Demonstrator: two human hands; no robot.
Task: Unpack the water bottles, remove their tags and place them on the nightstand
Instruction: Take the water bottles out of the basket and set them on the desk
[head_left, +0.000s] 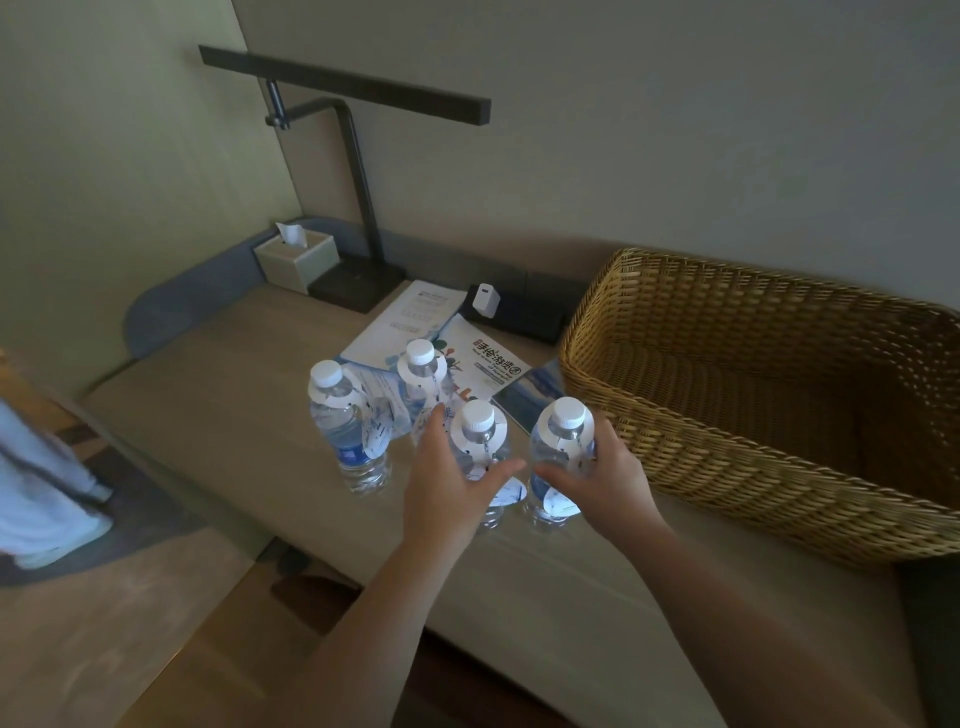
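Note:
Several clear water bottles with white caps and white paper neck tags stand on the beige nightstand top (234, 415). One bottle (349, 431) is at the left, another (422, 379) stands behind. My left hand (447, 488) wraps around the near middle bottle (480, 441). My right hand (608, 478) grips the right bottle (558, 452) from its right side. Both held bottles stand upright on the surface, their tags hanging down in front.
A large empty wicker basket (649, 467) sits at the right. Leaflets (410, 322) and a white charger (485, 299) lie behind the bottles. A black desk lamp (358, 208) and a tissue box (296, 257) stand at the back left. Wood floor lies below left.

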